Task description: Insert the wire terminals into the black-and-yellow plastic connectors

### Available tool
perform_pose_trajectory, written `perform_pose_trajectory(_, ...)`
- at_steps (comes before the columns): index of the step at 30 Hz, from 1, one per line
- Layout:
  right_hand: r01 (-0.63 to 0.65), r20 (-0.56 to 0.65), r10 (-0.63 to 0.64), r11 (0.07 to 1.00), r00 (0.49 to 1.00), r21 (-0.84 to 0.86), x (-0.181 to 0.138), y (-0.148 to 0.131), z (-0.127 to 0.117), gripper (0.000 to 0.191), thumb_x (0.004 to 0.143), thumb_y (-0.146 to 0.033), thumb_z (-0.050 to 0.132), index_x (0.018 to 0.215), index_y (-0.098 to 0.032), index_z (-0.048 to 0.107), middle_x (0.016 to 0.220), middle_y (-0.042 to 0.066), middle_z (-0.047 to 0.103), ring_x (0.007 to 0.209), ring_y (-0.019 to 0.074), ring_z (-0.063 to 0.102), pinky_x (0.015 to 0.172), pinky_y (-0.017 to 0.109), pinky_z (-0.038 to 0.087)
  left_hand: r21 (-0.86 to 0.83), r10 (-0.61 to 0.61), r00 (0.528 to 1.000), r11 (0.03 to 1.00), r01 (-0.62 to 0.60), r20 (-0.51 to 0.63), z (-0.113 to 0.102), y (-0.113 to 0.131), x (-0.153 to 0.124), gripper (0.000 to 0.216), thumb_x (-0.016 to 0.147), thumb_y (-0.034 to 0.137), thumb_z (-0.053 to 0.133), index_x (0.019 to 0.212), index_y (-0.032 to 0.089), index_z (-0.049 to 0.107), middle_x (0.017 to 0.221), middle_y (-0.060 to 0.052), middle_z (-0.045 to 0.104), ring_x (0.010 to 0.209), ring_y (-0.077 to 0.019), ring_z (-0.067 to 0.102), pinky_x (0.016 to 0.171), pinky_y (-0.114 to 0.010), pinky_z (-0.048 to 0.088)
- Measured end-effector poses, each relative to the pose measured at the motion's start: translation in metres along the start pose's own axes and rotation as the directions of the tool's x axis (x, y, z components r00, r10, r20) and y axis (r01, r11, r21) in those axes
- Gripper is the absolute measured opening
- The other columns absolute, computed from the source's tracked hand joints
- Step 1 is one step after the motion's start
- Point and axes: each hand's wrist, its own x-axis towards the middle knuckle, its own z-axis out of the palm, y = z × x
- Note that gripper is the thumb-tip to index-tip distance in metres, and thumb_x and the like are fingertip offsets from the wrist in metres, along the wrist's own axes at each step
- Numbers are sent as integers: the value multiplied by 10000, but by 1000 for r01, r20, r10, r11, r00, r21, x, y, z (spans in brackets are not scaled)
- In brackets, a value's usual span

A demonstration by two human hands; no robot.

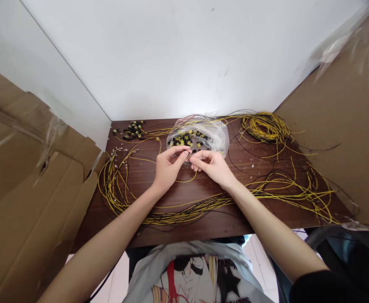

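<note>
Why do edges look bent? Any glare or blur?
Head view: the wide lens bows the cardboard edges; light glares on the white wall above the plastic bag; the top right corner is smeared; left hand and right hand, pinching a yellow wire, look sharp.

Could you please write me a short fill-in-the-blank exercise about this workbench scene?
The left hand and right hand pinch a thin wire coloured ____.
The connectors behind them lie in a clear plastic ____.
The wire coil sits at the table's far ____ corner.
Missing: yellow; bag; right.
</note>
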Motion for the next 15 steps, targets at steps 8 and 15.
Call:
perform_pose_trajectory(8,-182,92,163,948,982,262,-2,-2,1,257,694,-362,717,785,-140,622,715,27,669,676,113,612,658,255,489,-157,-57,998,986,53,-25,1,2,3,180,766,251,656,885,117,668,904,-83,713,738,-152,673,733,-287,566)
perform_pose_trajectory(15,-271,136,237,891,962,364,-2,0,0,311,643,-321,768,838,-124,627,661,14,662,629,103,628,643,237,517,-237,-109,990,968,84,-92,-1,5,5,200,776,285,652,894,124,635,911,-77,698,721,-143,682,711,-285,582)
